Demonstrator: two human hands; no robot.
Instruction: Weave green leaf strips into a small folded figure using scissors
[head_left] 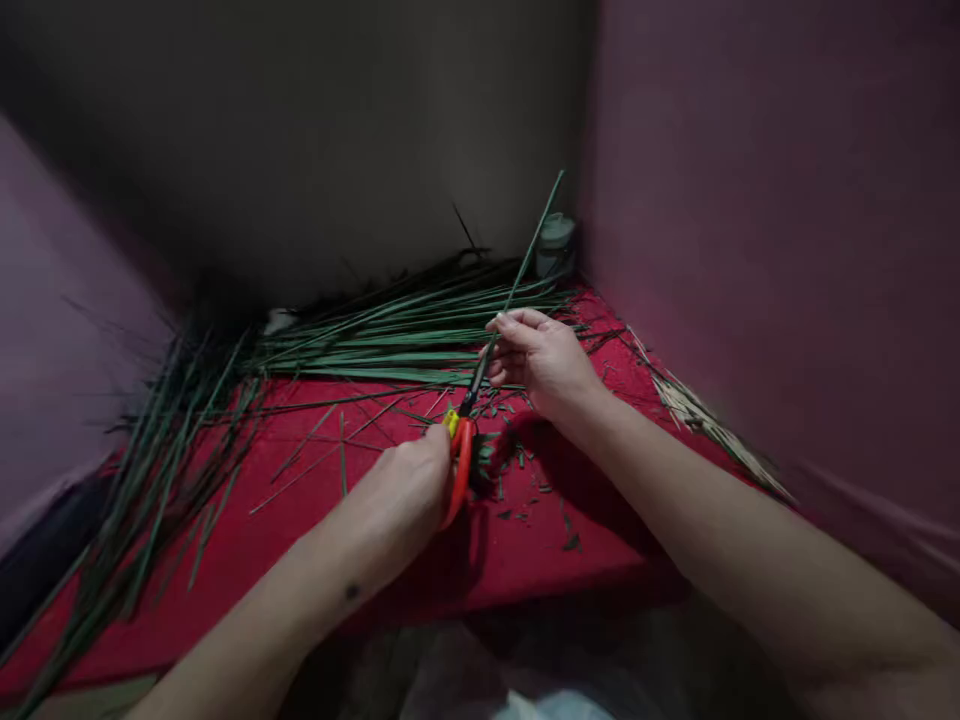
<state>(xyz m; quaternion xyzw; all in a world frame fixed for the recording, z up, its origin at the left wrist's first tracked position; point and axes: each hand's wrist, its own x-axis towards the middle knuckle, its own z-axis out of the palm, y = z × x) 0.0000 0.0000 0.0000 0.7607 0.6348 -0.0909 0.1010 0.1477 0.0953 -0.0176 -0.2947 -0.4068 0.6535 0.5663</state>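
My left hand [416, 480] is wrapped round the handles of scissors [463, 460] with orange grips and a yellow part. Their dark blades point up and away, toward my other hand. A thin green stalk [536, 235] rises from the pinched thumb and fingers of my right hand [544, 360]. Its lower end meets the blades close to my right fingertips; whether the blades are closed on it is too small to tell. Small green clippings [517, 460] are scattered on the red cloth [592, 540] beneath.
Long green stalks [375, 345] lie across the back. Another heap of stalks [161, 440] hangs over the left side. Pale strips [701, 420] lie along the right wall. A lidded container [556, 245] stands in the back corner. Walls rise on three sides.
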